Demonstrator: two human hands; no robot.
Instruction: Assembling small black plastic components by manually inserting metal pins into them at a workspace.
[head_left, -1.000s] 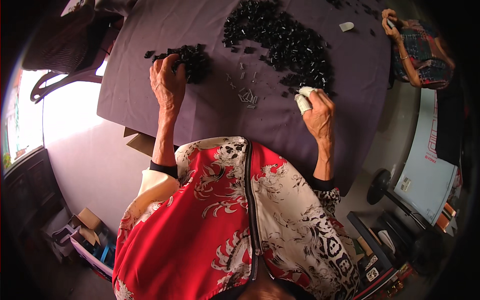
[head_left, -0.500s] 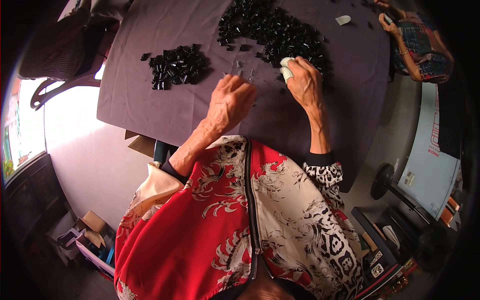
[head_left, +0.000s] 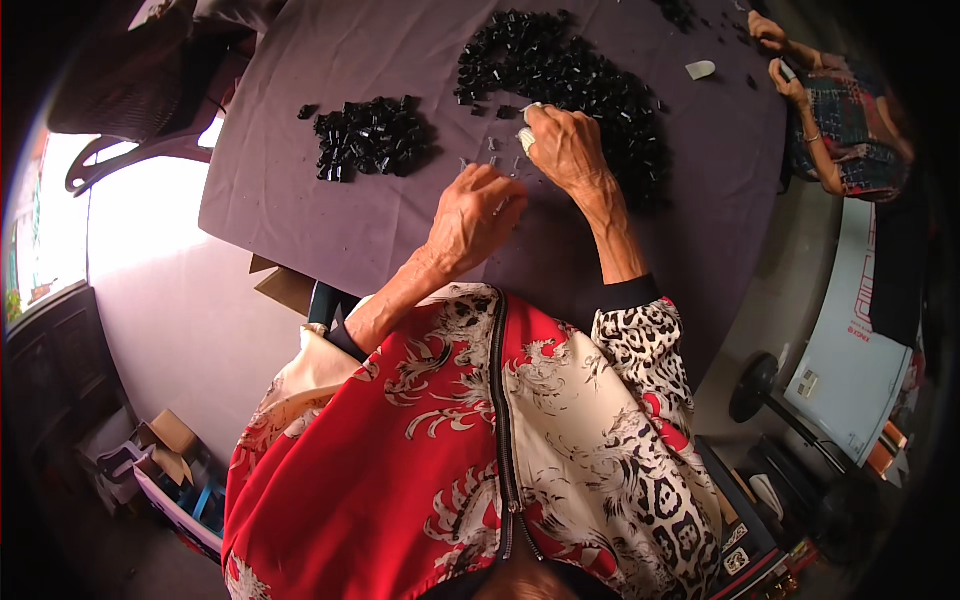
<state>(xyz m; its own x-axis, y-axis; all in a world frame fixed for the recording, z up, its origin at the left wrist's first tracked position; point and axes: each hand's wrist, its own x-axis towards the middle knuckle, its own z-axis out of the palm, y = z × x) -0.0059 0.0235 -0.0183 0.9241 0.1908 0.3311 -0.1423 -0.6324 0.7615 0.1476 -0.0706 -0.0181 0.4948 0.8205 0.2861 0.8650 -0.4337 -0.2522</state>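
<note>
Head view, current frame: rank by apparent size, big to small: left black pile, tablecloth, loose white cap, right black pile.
1. Tablecloth
2. Right black pile, partly behind the right hand
3. Left black pile
4. White cap
No close calls.

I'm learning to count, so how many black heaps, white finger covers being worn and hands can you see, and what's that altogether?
Black heaps: 3 (small heap, big heap, far heap cut off by the top edge)
White finger covers: 2, both on the right hand
Hands: 4 (left hand, right hand, the other person's two hands)
Total: 9
</note>
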